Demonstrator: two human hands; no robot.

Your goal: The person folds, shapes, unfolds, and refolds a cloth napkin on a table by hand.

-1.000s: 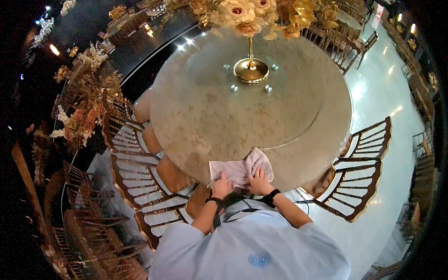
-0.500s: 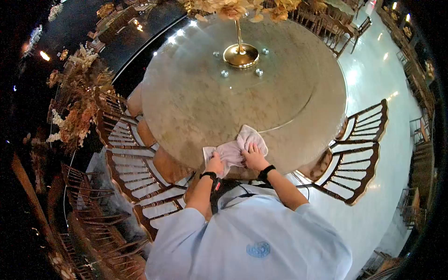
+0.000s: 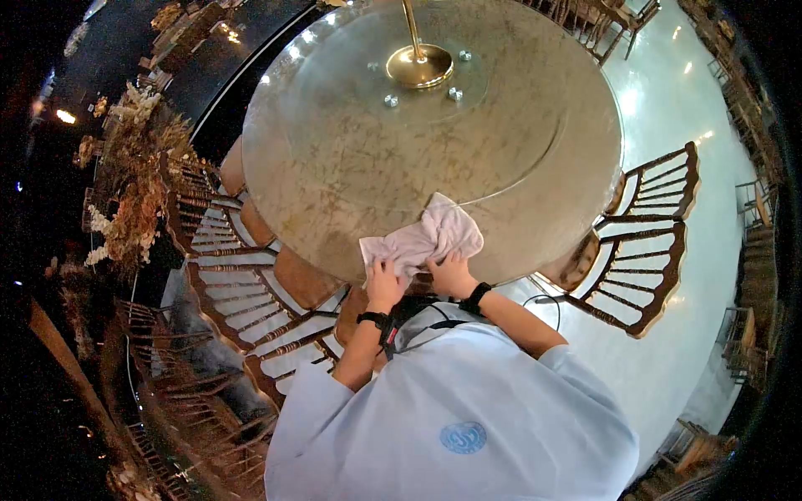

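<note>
A pale pink cloth (image 3: 428, 236) lies bunched on the near edge of a round table (image 3: 576, 217) with a brownish marbled top. My left hand (image 3: 384, 285) grips the cloth's near left corner, fingers curled over it. At the near right part of the cloth is my right hand (image 3: 452, 275), its fingers closed on the fabric. Both hands are at the table's rim, close to my body. A round glass turntable (image 3: 368, 159) covers the middle of the table, its curved edge just beyond the cloth.
A gold stand (image 3: 420, 68) rises from the turntable, with small clear knobs (image 3: 455, 93) around its base. Wooden spindle-back chairs stand on the left (image 3: 242, 305) and right (image 3: 639, 280), tucked near the table. Dried flowers (image 3: 138, 184) are at the far left.
My view has tilted down and nearer, so the table and stand sit higher in the picture. Both hands have drawn toward the table's near edge, and the cloth is more spread out beyond them.
</note>
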